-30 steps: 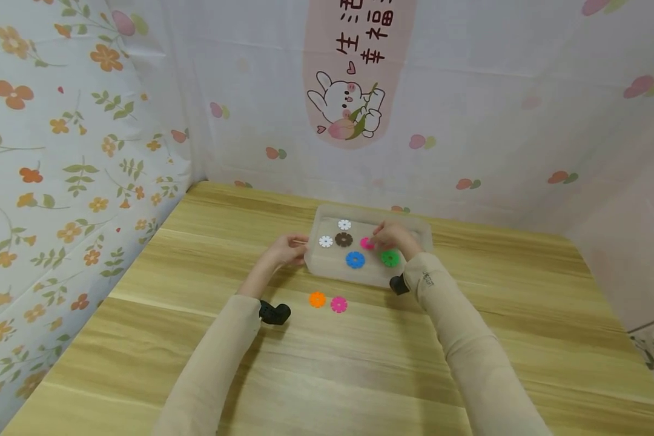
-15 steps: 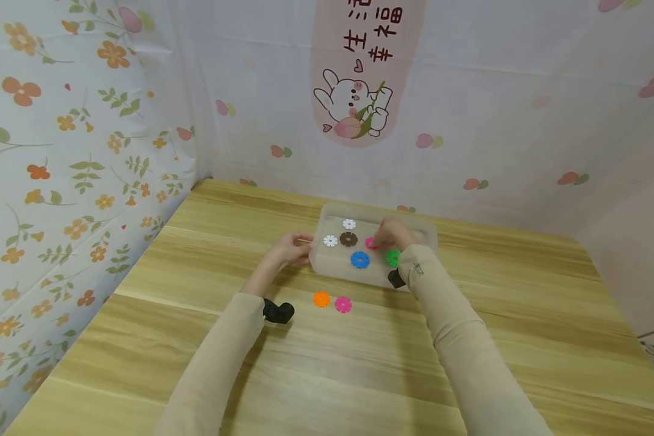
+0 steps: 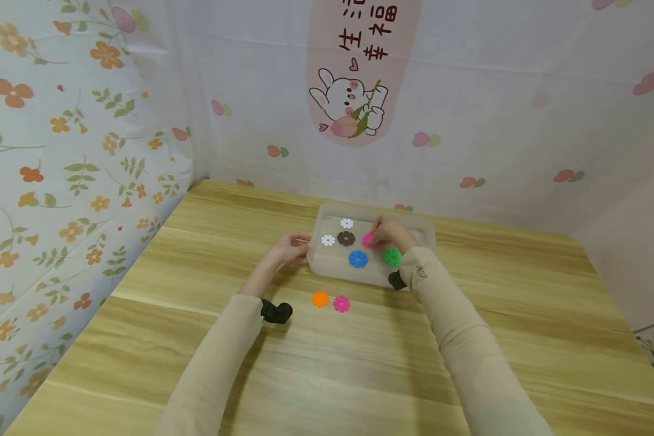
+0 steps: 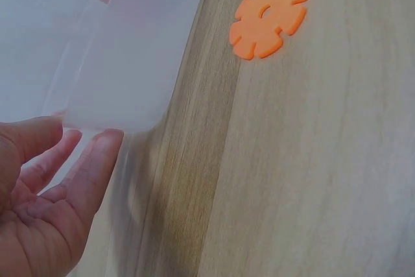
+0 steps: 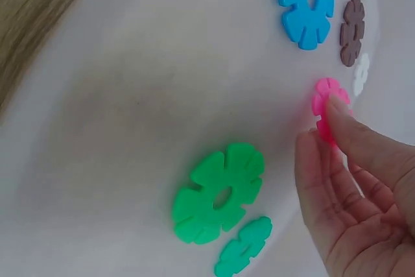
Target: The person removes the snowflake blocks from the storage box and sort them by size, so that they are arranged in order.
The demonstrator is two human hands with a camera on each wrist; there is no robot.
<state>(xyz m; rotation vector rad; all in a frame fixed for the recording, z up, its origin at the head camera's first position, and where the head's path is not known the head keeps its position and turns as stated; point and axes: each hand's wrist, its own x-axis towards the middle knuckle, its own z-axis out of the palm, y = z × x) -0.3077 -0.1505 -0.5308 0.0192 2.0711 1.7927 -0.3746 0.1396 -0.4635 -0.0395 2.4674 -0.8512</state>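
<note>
A translucent plastic box [image 3: 338,274] rests on the table with several notched interlocking discs inside. My left hand [image 3: 293,249] holds the box's left end, thumb at the rim and fingers against the outer wall in the left wrist view. Inside the box, my right hand [image 3: 392,232] pinches a pink interlocking disc [image 5: 327,98] between thumb and fingers; the disc is tilted and partly hidden by the thumb. Near it lie a blue disc [image 3: 358,259], a brown disc [image 3: 346,238], a green disc [image 5: 220,192], a teal disc [image 5: 243,249] and two white discs [image 3: 328,240].
On the wooden table [image 3: 316,375], an orange disc [image 3: 320,298] and another pink disc [image 3: 341,304] lie in front of the box. A printed cloth [image 3: 240,85] hangs behind the table, and a floral cloth [image 3: 71,181] hangs along its left side.
The right hand's fingers dipped over the pink disc in the box and now pinch it, slightly raised and more visible. The left hand stays at the box's left end.
</note>
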